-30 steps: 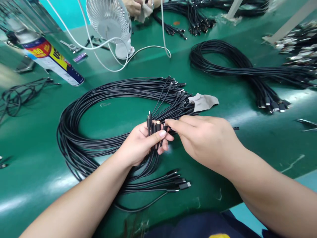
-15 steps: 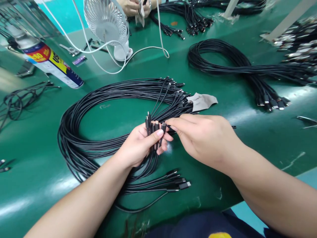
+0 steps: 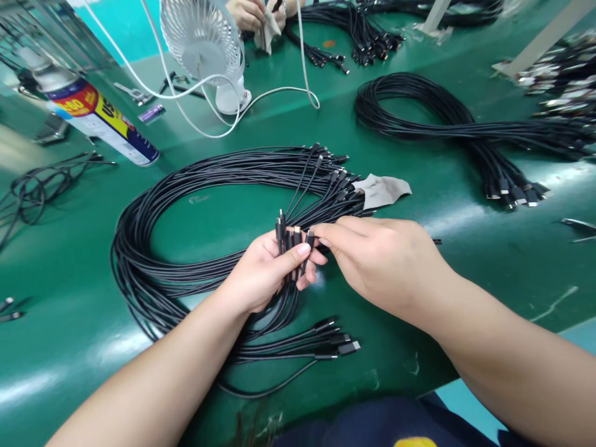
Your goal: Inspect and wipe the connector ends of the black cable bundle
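Several black USB cables (image 3: pixel 297 239) stand fanned out in my left hand (image 3: pixel 265 270), their plugs pointing up and my thumb pressed across them. My right hand (image 3: pixel 386 267) is beside them, thumb and forefinger pinched together at the rightmost plug (image 3: pixel 310 237); what lies between those fingertips is hidden. Under and behind my hands a large coil of black cables (image 3: pixel 135 233) lies on the green table (image 3: pixel 69 267). More plugs of the coil (image 3: pixel 349 347) lie nearer to me. A grey cloth (image 3: pixel 384 191) rests against the far plug ends.
A white fan (image 3: pixel 202 46) with a looping white cord stands at the back, left of a co-worker's hands (image 3: pixel 254 15) holding a cloth. A spray can (image 3: pixel 102 118) is at left. Another cable bundle (image 3: pixel 414 102) lies at right, near tweezers (image 3: pixel 580 225).
The whole view has shifted very slightly. My hands and the cables keep nearly the same pose. At the back, the co-worker's hands and cloth have moved a little.
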`<action>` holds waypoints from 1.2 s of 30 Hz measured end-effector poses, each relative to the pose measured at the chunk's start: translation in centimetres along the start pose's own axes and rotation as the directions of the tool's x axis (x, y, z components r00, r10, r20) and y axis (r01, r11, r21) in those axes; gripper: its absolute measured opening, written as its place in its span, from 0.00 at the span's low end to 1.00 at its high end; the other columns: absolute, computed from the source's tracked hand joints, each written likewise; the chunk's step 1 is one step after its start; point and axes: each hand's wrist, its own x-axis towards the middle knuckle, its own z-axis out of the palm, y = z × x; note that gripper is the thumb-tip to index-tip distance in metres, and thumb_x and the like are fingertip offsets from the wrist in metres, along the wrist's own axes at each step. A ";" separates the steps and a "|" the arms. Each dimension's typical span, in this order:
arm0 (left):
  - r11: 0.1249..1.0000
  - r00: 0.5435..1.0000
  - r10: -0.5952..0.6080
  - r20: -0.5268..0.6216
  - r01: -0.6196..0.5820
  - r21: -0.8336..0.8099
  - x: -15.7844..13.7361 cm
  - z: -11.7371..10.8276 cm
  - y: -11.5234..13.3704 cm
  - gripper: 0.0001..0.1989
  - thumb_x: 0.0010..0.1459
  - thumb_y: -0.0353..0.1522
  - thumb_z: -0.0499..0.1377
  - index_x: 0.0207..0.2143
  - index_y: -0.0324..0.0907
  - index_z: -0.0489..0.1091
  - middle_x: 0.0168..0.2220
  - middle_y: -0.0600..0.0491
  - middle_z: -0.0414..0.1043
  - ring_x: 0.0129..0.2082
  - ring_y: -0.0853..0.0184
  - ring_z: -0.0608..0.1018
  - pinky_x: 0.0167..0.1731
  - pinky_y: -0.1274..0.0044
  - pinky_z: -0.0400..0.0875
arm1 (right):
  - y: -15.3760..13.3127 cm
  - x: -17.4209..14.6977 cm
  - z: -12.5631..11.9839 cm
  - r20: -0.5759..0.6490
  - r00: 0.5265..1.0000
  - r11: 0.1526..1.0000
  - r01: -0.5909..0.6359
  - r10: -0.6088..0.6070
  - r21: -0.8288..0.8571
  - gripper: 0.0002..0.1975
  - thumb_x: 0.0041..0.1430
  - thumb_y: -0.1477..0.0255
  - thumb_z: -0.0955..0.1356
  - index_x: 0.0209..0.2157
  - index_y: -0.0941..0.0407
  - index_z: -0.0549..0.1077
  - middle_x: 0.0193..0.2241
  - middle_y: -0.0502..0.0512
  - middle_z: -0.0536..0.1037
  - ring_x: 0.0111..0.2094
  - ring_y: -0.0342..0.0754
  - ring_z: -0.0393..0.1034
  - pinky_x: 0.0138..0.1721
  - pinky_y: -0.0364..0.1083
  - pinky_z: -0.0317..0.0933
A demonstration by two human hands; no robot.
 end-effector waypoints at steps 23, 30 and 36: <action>1.000 1.000 -0.024 0.020 0.024 -0.006 0.0 0.4 0.2 0.11 0.53 0.35 0.67 0.29 0.34 0.75 0.21 0.52 0.73 0.18 0.75 0.70 0.17 0.83 0.63 | 0.9 0.8 0.4 0.098 0.976 0.790 -0.214 0.193 0.575 0.07 0.63 0.70 0.66 0.36 0.57 0.74 0.29 0.51 0.78 0.29 0.42 0.71 0.30 0.41 0.60; 0.999 0.999 -0.043 0.001 0.043 -0.004 -0.1 0.7 0.2 0.11 0.52 0.34 0.68 0.30 0.33 0.74 0.24 0.50 0.76 0.18 0.76 0.69 0.17 0.82 0.61 | 1.2 1.4 1.5 -0.087 0.982 0.864 -0.105 0.168 0.493 0.10 0.62 0.76 0.63 0.26 0.57 0.67 0.20 0.47 0.71 0.22 0.40 0.63 0.25 0.40 0.55; 0.998 0.996 -0.060 -0.059 0.059 -0.025 0.0 0.6 -0.1 0.14 0.50 0.34 0.69 0.34 0.35 0.71 0.28 0.48 0.79 0.19 0.73 0.74 0.17 0.82 0.64 | 1.8 1.4 1.6 -0.077 0.942 0.773 -0.220 0.327 0.595 0.03 0.59 0.76 0.65 0.31 0.57 0.69 0.26 0.49 0.74 0.28 0.43 0.68 0.31 0.42 0.60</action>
